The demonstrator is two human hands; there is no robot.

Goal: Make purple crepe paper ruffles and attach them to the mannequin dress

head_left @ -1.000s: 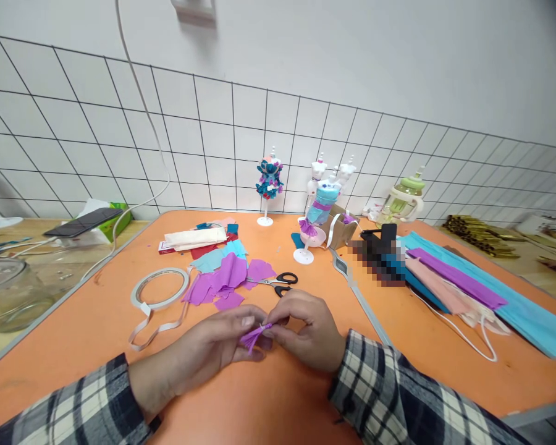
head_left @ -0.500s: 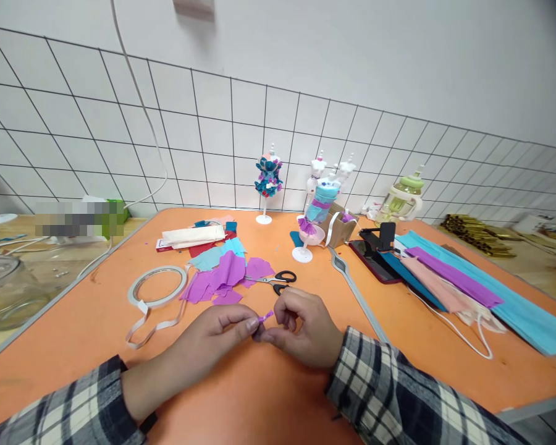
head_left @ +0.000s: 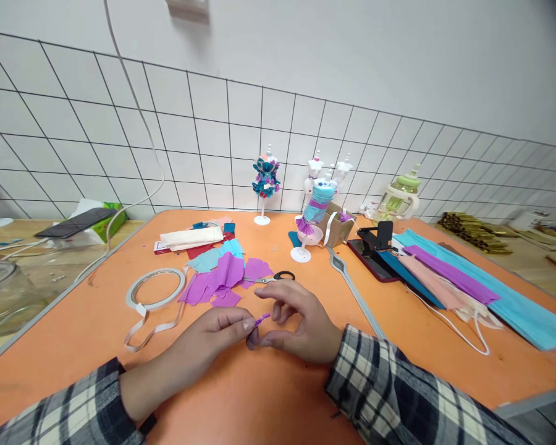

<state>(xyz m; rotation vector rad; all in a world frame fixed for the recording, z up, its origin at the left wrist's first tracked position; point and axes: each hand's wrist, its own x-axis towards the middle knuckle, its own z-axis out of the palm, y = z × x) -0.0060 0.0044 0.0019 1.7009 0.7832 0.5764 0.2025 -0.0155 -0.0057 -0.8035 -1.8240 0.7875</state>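
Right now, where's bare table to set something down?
Bare tabletop between left sleeve and right sleeve; also between right sleeve and the phone, right of the grey strap. Crowded: around purple paper, scissors, dress forms.

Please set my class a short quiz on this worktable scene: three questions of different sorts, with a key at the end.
1. Multiple choice. What pinches the purple piece?
A) only the right hand
B) only the left hand
C) neither hand
2. True or false: the tape roll stands upright on its edge.
3. Fill in the blank: seen from the camera, the bottle stands to the ____ of the paper bag.

Key: 1. B. 2. False; the tape roll lies flat. 3. right.
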